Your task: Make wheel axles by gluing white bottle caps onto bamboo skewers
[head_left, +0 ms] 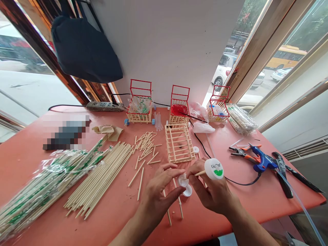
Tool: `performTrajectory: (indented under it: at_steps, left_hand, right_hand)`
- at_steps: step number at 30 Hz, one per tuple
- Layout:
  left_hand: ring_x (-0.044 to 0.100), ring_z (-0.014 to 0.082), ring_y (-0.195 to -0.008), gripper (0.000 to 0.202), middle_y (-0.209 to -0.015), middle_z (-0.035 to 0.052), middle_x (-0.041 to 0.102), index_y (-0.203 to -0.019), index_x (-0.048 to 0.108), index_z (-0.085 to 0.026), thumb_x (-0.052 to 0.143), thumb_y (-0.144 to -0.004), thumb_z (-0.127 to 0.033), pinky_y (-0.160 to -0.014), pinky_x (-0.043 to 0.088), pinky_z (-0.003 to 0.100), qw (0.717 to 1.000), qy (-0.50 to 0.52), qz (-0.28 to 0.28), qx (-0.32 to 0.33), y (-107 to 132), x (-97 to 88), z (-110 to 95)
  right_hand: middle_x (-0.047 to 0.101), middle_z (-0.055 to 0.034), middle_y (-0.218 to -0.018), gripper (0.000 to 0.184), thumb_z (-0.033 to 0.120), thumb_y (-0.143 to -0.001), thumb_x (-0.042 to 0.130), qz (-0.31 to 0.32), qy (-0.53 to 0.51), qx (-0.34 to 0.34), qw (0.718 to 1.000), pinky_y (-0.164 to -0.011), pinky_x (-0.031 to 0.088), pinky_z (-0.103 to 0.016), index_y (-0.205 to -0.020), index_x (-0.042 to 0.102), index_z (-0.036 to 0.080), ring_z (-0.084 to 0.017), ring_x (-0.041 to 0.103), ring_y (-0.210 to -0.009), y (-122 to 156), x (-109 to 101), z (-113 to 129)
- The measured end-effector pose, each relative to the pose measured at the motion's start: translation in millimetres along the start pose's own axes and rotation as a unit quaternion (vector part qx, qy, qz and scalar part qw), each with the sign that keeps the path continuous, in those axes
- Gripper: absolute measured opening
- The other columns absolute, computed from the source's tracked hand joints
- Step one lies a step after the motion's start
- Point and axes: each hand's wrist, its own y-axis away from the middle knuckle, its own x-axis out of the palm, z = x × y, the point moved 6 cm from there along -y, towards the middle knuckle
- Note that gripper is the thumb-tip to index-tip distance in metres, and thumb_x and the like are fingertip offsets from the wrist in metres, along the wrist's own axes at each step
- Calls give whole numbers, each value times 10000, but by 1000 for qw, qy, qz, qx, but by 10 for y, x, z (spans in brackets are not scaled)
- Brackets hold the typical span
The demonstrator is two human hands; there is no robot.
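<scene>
Low over the red table's front edge, my right hand (214,191) is closed round a short wooden stick (199,173) that carries a white bottle cap (214,168) with green print on its far end. My left hand (160,189) pinches a second small white cap (182,180) against the stick's near end. A third white cap (187,191) lies on the table just under my fingers. A few cut sticks (180,205) lie below my hands. Just beyond them rests a flat wooden stick frame (178,142).
Loose chopsticks (102,177) and wrapped bundles (38,191) fill the left of the red table (123,212). Three small stick carts with red frames (140,102) stand at the back. A blue glue gun (262,160), pliers (242,152) and scissors (284,174) lie at right.
</scene>
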Motion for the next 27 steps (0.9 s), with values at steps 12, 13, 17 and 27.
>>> performTrajectory:
  at_steps: [12,13,17,27]
  left_hand:
    - [689,249,-1147,234,-1128,77,764,-1110,744,-249,776,-890,-324,-923,574,338,1000,13,4,-27,0,-7,18]
    - [689,252,-1149,233,-1125,78,767,-1109,746,-249,774,-892,-328,-924,574,342,999,15,6,-29,0,-5,19]
    - [690,254,-1149,234,-1124,77,771,-1115,750,-253,765,-900,-344,-925,576,346,999,16,7,-30,3,-5,26]
    - [705,257,-1138,284,-1148,99,761,-1167,754,-248,722,-929,-400,-926,586,355,999,11,8,-36,8,-4,37]
  right_hand:
    - [692,-41,-847,133,97,-978,503,5,6,0,1000,-707,451,-344,-964,561,215,-203,615,-754,6,5,13]
    - [692,-42,-846,132,97,-978,502,6,7,1,1000,-707,450,-346,-962,561,213,-204,613,-753,7,7,11]
    - [690,-43,-855,128,96,-976,504,6,8,4,1000,-711,453,-349,-965,562,209,-203,613,-762,13,8,-3]
    - [676,-37,-839,146,95,-978,507,2,-5,1,1000,-729,488,-342,-984,575,224,-201,653,-785,-8,-11,16]
